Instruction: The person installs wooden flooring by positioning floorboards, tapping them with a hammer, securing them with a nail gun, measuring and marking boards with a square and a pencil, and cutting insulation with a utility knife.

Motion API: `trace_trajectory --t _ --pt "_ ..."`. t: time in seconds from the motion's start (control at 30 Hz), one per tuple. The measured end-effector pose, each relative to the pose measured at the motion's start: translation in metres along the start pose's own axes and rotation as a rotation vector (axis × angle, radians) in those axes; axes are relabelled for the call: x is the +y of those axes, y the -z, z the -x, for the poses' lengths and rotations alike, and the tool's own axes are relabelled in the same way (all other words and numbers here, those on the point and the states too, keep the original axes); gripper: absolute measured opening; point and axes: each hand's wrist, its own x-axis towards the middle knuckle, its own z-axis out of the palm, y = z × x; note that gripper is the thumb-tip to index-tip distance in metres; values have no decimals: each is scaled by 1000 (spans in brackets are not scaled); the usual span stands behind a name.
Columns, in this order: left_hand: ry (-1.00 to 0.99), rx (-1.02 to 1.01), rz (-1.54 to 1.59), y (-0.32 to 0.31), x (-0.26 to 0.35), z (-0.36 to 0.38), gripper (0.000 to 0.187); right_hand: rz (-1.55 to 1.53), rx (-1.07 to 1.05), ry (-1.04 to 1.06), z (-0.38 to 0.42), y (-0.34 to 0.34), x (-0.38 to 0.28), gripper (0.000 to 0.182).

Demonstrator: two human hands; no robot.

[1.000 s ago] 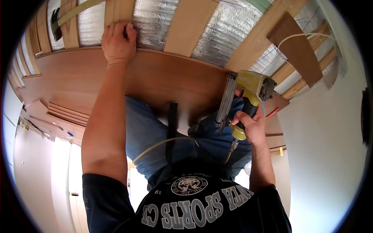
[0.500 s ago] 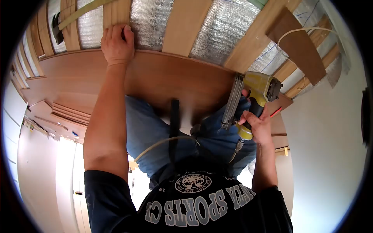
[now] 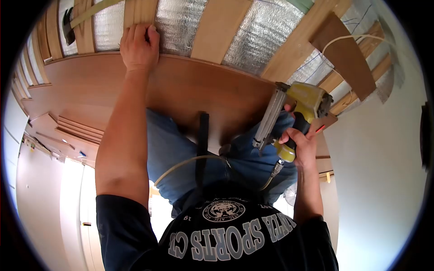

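My left hand (image 3: 139, 46) presses flat on the far edge of a long brown wood-laminate plank (image 3: 181, 90), fingers curled over its edge onto a wooden batten (image 3: 140, 11). My right hand (image 3: 300, 144) grips the handle of a yellow pneumatic nail gun (image 3: 298, 106). The gun's nose rests at the plank's far edge, to the right. A pale air hose (image 3: 187, 165) runs from the gun's base across my jeans.
Silver foil insulation (image 3: 257, 40) lies between several wooden battens (image 3: 221, 27) beyond the plank. A loose brown board (image 3: 350, 56) and a white cable (image 3: 348, 39) lie at the upper right. Laid planks and stacked strips (image 3: 77, 128) sit at left. A white wall (image 3: 379, 171) rises at right.
The nail gun and my right hand have shifted rightward along the plank's edge. My left hand has stayed pressed on the plank.
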Motion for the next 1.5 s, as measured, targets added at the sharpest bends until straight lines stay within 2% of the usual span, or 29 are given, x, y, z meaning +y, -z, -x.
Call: trace_trajectory --t 0.17,0.23,0.33,0.47,0.6,0.67,0.77,0.83,0.9,0.97,1.0,1.03,1.07,1.1,1.17,1.2,1.27,1.33,1.37,1.43,1.47,1.5 --pt "-9 22 19 -4 -3 -3 10 -21 -50 -38 -9 -3 8 50" --pt "6 13 17 -2 -2 -2 10 136 -74 -48 -12 -2 1 47" --pt "2 9 20 -4 -4 -3 11 170 -39 -61 -12 -12 -7 45" --pt "-34 47 8 -2 -2 -4 12 325 -29 -56 0 0 14 43" --pt "0 63 27 -2 -2 -3 13 137 77 88 44 -4 21 38" --pt "8 88 49 -2 -4 1 16 -43 144 7 66 12 23 37" --pt "65 8 106 -1 -4 -3 27 -81 156 186 99 11 37 27" --pt "211 -53 267 18 5 -3 30 -45 116 258 132 -5 46 23" --pt "429 -291 572 22 1 4 30 27 72 336 166 -9 60 29" --pt "309 -295 665 51 17 20 30 19 -37 516 186 -32 53 26" --pt "190 -218 759 83 40 51 30 57 -158 613 189 -34 55 25" --pt "179 -250 983 138 71 80 35 130 -284 714 188 -39 51 23" --pt "56 -305 1375 163 94 105 45 218 -380 766 199 -61 42 21" --pt "43 -454 1659 188 112 135 55 242 -491 786 209 -85 33 20" --pt "12 -493 1603 306 157 191 71 271 -657 816 254 -123 21 19" --pt "106 -154 1213 342 160 226 79 267 -768 829 265 -154 27 21" --pt "392 110 1177 382 146 263 77 353 -1005 811 269 -199 50 18" --pt "662 327 938 419 120 301 57 386 -963 815 286 -242 98 28" --pt "775 456 919 431 97 321 51 494 -1069 826 305 -273 118 33" --pt "861 511 788 442 52 347 47 730 -1176 813 307 -300 135 45" --pt "923 447 674 463 37 371 48 851 -1170 822 309 -302 147 50" --pt "906 544 590 451 12 391 49 1028 -1163 1011 309 -299 153 53"
